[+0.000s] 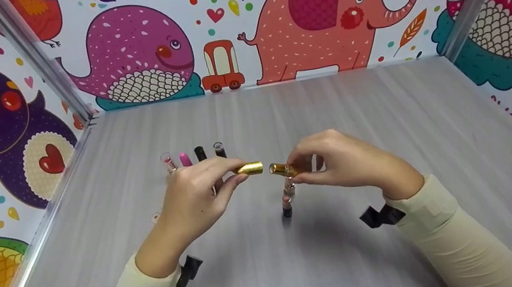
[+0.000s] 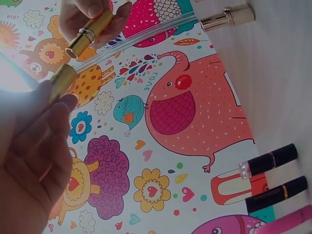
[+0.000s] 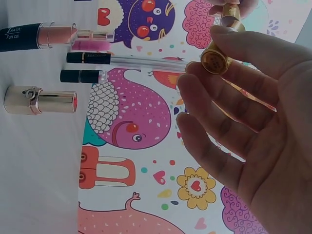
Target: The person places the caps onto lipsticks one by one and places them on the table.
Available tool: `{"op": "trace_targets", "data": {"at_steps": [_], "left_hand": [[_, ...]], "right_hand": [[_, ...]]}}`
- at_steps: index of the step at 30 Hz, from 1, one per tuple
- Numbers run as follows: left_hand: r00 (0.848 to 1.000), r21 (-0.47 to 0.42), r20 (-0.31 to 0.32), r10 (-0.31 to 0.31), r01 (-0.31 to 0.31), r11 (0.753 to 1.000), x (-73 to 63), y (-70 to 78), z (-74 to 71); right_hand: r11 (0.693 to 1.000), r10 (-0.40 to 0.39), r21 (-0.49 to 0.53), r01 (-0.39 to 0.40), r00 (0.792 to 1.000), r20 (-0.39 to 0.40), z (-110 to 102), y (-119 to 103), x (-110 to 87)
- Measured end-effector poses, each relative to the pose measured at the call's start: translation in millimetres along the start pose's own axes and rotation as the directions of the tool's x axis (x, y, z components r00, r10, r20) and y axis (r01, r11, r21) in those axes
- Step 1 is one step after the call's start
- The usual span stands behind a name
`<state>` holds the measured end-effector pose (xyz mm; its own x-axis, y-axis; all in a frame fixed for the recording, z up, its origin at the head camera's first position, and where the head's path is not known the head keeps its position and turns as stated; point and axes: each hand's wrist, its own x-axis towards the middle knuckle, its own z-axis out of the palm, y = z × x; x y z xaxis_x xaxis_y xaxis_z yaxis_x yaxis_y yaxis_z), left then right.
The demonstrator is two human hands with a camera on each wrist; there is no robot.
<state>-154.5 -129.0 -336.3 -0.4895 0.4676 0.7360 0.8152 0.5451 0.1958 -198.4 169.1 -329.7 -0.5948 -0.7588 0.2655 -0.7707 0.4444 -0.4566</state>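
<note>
In the head view, my left hand (image 1: 197,189) pinches a plain gold lipstick cap (image 1: 251,168) between thumb and fingers. My right hand (image 1: 338,159) holds a gold lipstick tube (image 1: 279,168), its end facing the cap across a small gap. A ring circles the middle of this tube (image 2: 88,35) in the left wrist view, where the cap (image 2: 63,80) tilts up towards it. In the right wrist view the thumb and index finger grip the tube (image 3: 215,58), while the other fingers are loosely bent. Both gold pieces are held above the table.
Behind my left hand stand a clear-topped pink lipstick (image 1: 168,163), a magenta tube (image 1: 185,159), a black tube (image 1: 200,153) and a clear-topped black one (image 1: 220,149). Below my right hand are a pale gold lipstick (image 1: 289,187) and a black-based lipstick (image 1: 287,206). Printed panels edge the table (image 1: 254,274).
</note>
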Motion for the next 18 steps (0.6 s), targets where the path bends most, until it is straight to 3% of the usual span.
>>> {"op": "trace_targets", "data": {"at_steps": [18], "left_hand": [[0.999,-0.049,0.041,0.027,-0.025,0.998,-0.2,4.8,5.4]], "right_hand": [[0.997,-0.071,-0.001,0.071,0.997,-0.036,4.1,-6.5,0.3]]}}
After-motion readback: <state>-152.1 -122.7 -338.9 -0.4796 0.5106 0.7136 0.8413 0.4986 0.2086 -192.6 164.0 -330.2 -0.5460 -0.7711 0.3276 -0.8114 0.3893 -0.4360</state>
